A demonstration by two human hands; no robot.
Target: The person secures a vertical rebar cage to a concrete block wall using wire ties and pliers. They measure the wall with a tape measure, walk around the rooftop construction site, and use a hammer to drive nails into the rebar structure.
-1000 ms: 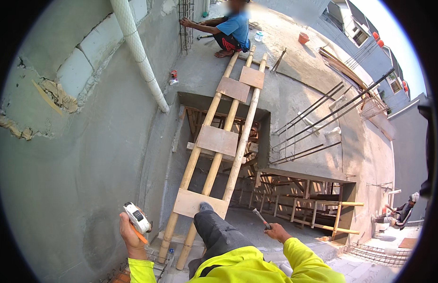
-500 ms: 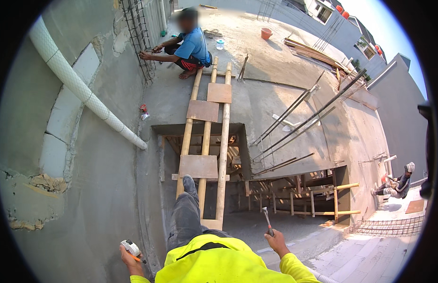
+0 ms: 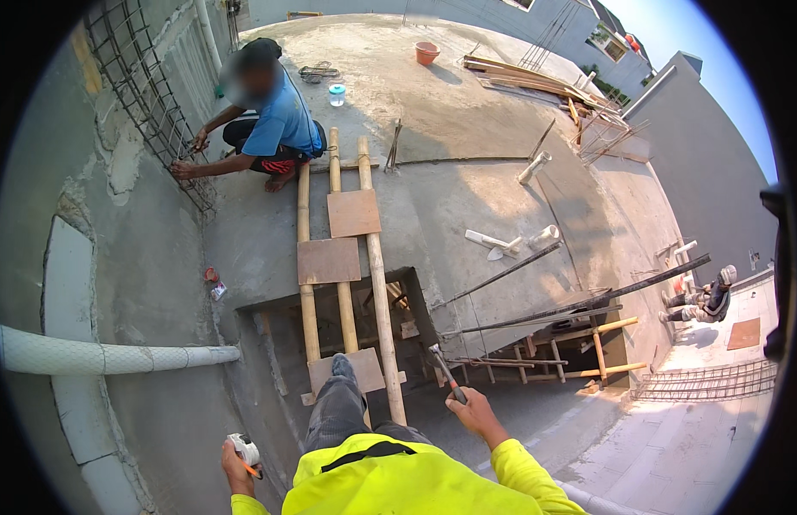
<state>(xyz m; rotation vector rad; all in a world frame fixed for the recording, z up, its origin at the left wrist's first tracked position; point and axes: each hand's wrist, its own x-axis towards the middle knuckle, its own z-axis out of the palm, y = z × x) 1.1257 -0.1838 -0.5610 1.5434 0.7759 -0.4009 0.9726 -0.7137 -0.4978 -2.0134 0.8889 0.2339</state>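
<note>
My left hand [image 3: 235, 472], low on the left, is closed around a white tape measure [image 3: 244, 448]. An orange pencil or marker [image 3: 252, 469] sticks out of the same grip. On the other side, my right hand [image 3: 479, 417] grips a hammer [image 3: 446, 371] by its handle, the metal head pointing up and away over the opening. My foot rests on the nearest board [image 3: 369, 372] of a bamboo walkway [image 3: 380, 296] that spans the opening in the concrete.
A person in a blue shirt [image 3: 283, 116] squats at the walkway's far end, hands on a rebar cage [image 3: 141, 81]. A mesh-wrapped pipe [image 3: 141, 360] juts from the left wall. Rebar rods [image 3: 579, 302] stick out on the right. Another person [image 3: 707, 300] is at far right.
My view has shifted forward along the walkway, so the squatting person appears nearer. The hammer has moved up and to the left. Both hands keep hold of their tools.
</note>
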